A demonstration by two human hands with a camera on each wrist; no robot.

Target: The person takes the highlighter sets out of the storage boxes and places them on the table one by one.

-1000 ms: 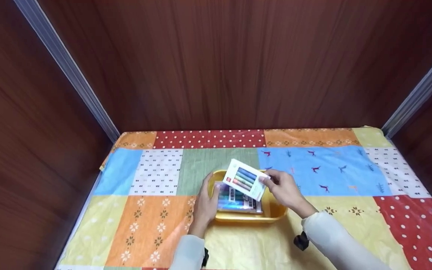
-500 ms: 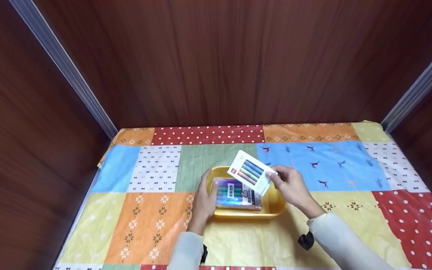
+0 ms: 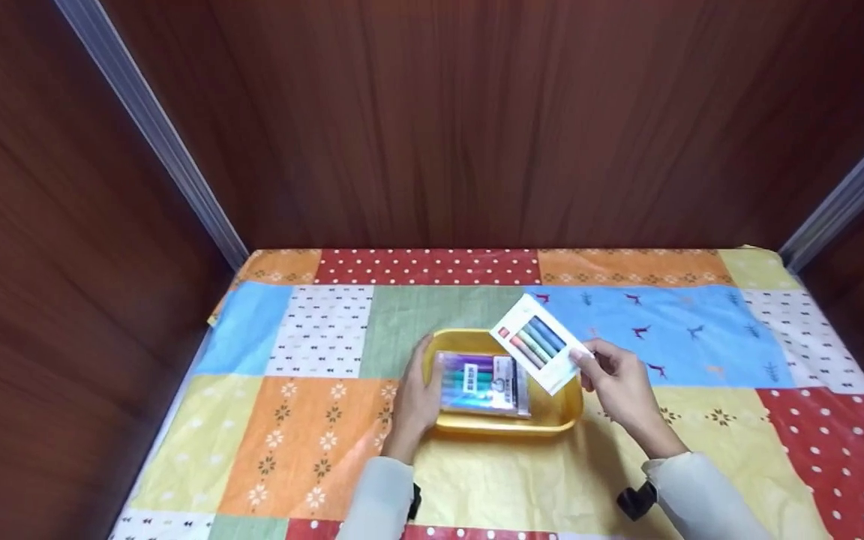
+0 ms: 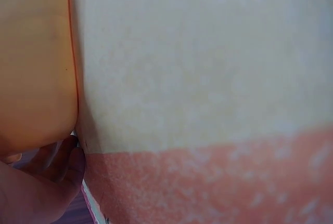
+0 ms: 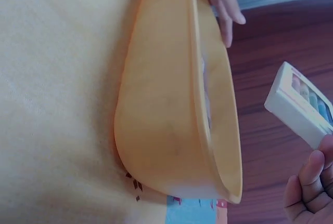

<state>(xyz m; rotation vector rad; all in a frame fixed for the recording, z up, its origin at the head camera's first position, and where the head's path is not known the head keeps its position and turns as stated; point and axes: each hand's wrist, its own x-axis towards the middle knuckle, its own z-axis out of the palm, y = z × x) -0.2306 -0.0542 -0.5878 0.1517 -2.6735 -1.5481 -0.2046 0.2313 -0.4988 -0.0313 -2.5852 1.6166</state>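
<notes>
My right hand (image 3: 619, 384) pinches one corner of a white box (image 3: 541, 343) whose window shows several coloured sticks. The box is tilted and raised over the right part of a yellow plastic basin (image 3: 507, 430), as the right wrist view also shows. Inside the basin, towards its left, lies a clear pack of markers (image 3: 483, 384) in purple, green and blue. My left hand (image 3: 415, 405) grips the basin's left end, with the thumb near the pack. In the left wrist view the fingers (image 4: 73, 164) show beside the basin's wall (image 4: 39, 68).
The basin stands on a table under a patchwork-patterned cloth (image 3: 312, 442). Dark brown wood-grain panels (image 3: 477, 127) rise behind the table and on both sides, with grey metal strips (image 3: 154, 127) at the corners.
My right hand has drawn the box to the right, and the box has turned steeper. More of the marker pack shows. The left hand keeps its grip on the basin.
</notes>
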